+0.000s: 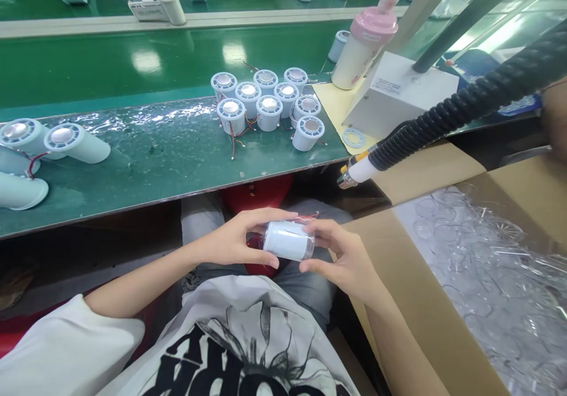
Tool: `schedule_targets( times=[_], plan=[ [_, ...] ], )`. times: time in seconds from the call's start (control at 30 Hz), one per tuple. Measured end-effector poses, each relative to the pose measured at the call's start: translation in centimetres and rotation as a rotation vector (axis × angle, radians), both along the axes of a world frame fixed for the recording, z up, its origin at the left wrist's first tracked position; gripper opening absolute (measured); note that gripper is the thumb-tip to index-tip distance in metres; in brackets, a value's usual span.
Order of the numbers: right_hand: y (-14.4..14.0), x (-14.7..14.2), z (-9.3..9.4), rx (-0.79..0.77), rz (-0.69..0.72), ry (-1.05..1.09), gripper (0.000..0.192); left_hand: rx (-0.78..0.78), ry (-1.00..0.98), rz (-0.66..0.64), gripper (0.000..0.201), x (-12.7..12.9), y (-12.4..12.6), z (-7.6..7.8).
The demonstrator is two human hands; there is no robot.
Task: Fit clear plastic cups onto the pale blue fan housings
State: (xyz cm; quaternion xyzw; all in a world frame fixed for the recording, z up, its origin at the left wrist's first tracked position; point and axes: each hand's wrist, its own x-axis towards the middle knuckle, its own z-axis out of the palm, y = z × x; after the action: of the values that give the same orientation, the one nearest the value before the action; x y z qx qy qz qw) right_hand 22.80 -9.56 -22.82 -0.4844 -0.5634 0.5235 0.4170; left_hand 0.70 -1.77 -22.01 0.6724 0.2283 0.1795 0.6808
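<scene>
Over my lap, both hands hold a pale blue cylindrical housing (287, 241) lying on its side, with a clear plastic cover (310, 246) around its right end. My left hand (241, 238) grips the left end between thumb and fingers. At the covered right end, my right hand (341, 254) pinches with thumb and fingertips. Thin red wires (308, 216) show along the upper side of the housing. On the green bench ahead stands a cluster of similar pale blue housings (269, 113), several with silver discs on top and loose coloured wires.
More housings (80, 142) lie at the bench's left. A pink-lidded bottle (365, 45) and a white box-shaped stand (398, 92) are at the right. A black ribbed hose (460, 104) with a nozzle slants above a cardboard box (398, 278) of clear plastic covers (496, 278).
</scene>
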Motion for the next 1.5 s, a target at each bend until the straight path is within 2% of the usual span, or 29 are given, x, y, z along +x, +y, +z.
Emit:
schedule_targets(
  times=[0.43, 0.6, 0.77, 0.93, 1.23, 1.4, 1.5],
  plan=[
    [0.2, -0.5, 0.8, -0.287, 0.012, 0.239, 0.042, 0.236, 0.055, -0.007, 0.073, -0.8, 0.0, 0.2],
    [0.6, -0.8, 0.8, -0.388, -0.024, 0.292, 0.044, 0.342, 0.063, -0.014, 0.073, -0.9, 0.2, 0.3],
    [0.8, -1.2, 0.4, -0.441, -0.044, 0.347, 0.042, 0.372, 0.063, -0.025, 0.073, -0.9, 0.3, 0.6],
    [0.7, -1.7, -0.1, -0.575, -0.041, 0.371, 0.046, 0.387, 0.064, -0.041, 0.072, -0.8, 0.4, 0.7],
    [0.8, -2.4, -0.1, -0.669, -0.029, 0.421, 0.051, 0.372, 0.018, -0.061, 0.073, -0.9, 0.4, 0.5],
    [0.8, -2.6, -0.3, -0.793, 0.024, 0.477, 0.052, 0.315, -0.005, -0.050, 0.069, -0.8, 0.3, 0.3],
    [0.9, -2.6, -0.2, -0.895, 0.072, 0.519, 0.062, 0.320, -0.023, -0.049, 0.069, -0.7, 0.3, 0.0]
  ],
)
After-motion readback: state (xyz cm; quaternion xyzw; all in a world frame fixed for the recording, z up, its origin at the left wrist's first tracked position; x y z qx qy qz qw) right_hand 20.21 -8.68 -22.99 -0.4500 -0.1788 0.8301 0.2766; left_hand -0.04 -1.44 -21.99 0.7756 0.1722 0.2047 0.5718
